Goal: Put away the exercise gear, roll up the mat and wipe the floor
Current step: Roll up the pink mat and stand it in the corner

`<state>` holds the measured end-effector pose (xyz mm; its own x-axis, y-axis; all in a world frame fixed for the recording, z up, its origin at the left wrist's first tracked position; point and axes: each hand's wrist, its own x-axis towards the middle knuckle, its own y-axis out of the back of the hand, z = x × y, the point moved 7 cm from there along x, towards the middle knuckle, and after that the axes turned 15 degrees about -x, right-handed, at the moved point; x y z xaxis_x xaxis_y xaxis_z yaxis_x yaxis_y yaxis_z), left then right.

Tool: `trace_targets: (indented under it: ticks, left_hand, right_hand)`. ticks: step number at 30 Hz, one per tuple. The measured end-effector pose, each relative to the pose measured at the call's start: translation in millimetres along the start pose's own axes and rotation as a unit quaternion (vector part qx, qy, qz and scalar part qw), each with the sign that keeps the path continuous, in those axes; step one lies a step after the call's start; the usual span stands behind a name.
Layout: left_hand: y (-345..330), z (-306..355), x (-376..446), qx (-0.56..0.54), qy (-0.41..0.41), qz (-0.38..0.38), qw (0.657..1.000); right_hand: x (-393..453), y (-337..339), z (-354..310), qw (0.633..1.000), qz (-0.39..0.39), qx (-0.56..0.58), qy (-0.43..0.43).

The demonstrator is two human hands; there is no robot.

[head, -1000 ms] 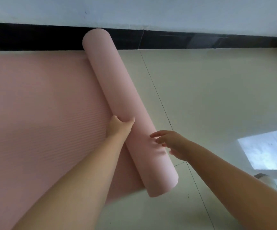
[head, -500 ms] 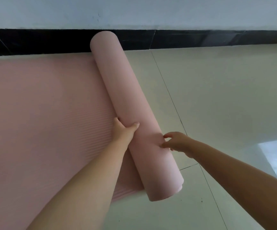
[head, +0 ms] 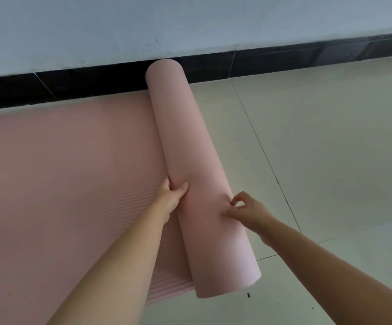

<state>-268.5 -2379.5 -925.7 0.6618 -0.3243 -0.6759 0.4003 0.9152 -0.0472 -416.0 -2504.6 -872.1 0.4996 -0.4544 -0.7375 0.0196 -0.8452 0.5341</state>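
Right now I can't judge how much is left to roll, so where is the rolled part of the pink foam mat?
Centre of the head view: the rolled part lies on the flat ribbed mat's right edge, far end by the black skirting.

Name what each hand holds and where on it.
Left hand grips the rolled part of the pink mat at its left side, mid-length. Right hand rests fingertips on the roll's top, gripping nothing.

Pink mat (head: 77,184), partly rolled, on floor

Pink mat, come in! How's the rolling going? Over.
Left hand gripping the roll at its seam with the flat mat. Right hand fingertips on the roll's other side. Mat partly rolled, lots still flat. Floor ahead clear.
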Motion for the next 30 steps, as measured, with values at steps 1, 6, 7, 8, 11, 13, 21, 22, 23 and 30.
trace_targets:
  ticks: [1, 6, 7, 8, 11, 13, 21, 22, 23, 30]
  left_hand:
    - [10, 2, -2, 0.05, -0.011, 0.031, 0.998]
    - [40, 44, -36, 0.287, -0.204, 0.171, 0.92]
    - [41, 48, -45, 0.295, -0.225, 0.165, 0.914]
    - [44, 49, -52, 0.298, -0.233, 0.163, 0.911]
    - [55, 44, -69, 0.302, -0.209, 0.156, 0.917]
    - [62, 39, -75, 0.316, -0.174, 0.139, 0.922]
    - [91, 41, -92, 0.387, -0.114, 0.142, 0.904]
    - [93, 40, -93, 0.369, -0.113, 0.15, 0.91]
    - [96, 39, -94, 0.351, -0.108, 0.157, 0.917]
    - [80, 46, -104, 0.473, -0.199, 0.145, 0.846]
  right_hand:
    - [1, -1, -4, 1.0, 0.006, -0.017, 0.011]
    - [4, -7, -22, 0.996, 0.044, -0.067, 0.045]
    - [3, -10, -25, 0.997, 0.035, -0.047, 0.046]
    - [2, -14, -27, 0.998, 0.028, -0.023, 0.047]
    - [-1, -30, -35, 0.998, 0.02, 0.033, 0.052]
    - [-4, -40, -43, 0.996, 0.025, 0.044, 0.068]
    - [-10, -55, -66, 0.986, -0.012, 0.134, 0.099]
    - [-9, -58, -64, 0.986, -0.005, 0.144, 0.086]
    - [-8, -63, -61, 0.986, -0.004, 0.153, 0.07]
    - [-6, -83, -73, 0.997, -0.006, 0.04, 0.073]
